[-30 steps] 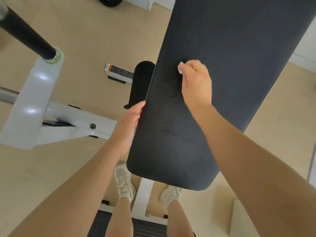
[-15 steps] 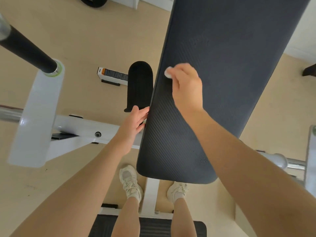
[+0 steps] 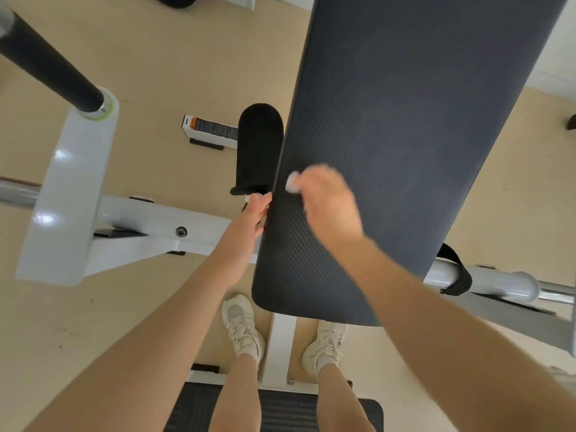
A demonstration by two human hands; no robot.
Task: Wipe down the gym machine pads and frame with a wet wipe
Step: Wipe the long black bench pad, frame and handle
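- Wet wipe (image 3: 292,186): a small white wad, just left of centre, pressed against the long dark pad (image 3: 405,135) near the pad's left edge.
- The right hand (image 3: 327,204) comes in from 5 o'clock with its fingers curled round the wipe. The hand is blurred, which suggests a wiping stroke under way.
- The pad fills the frame from 12 o'clock down to its rounded end near 6 o'clock. Its surface is ribbed and matte. No wet streaks or dirt show on it, so it is not possible to tell which parts have been wiped.
- The left hand (image 3: 255,213) reaches in from 7 o'clock and rests against the pad's left edge. Its fingertips lie at the edge and look to wrap slightly over it, as if steadying the pad.
- A smaller black roller pad (image 3: 258,148) stands just left of the long pad, at about 11 o'clock from the hands. Nothing touches it.
- The white frame (image 3: 134,226) runs across at 9 o'clock, with a broad white upright plate and a black bar (image 3: 46,60) rising toward 10 o'clock. A grey tube (image 3: 498,282) with a black strap sits at 3 o'clock. Neither hand is on any of these.
- A white post (image 3: 282,347) drops between the person's two pale trainers at 6 o'clock.
- Judged progress: the work is on the main pad, around its lower left part. The roller pad, the white frame, the bar and the grey tube all look to be left to do, so the task seems well short of finished.
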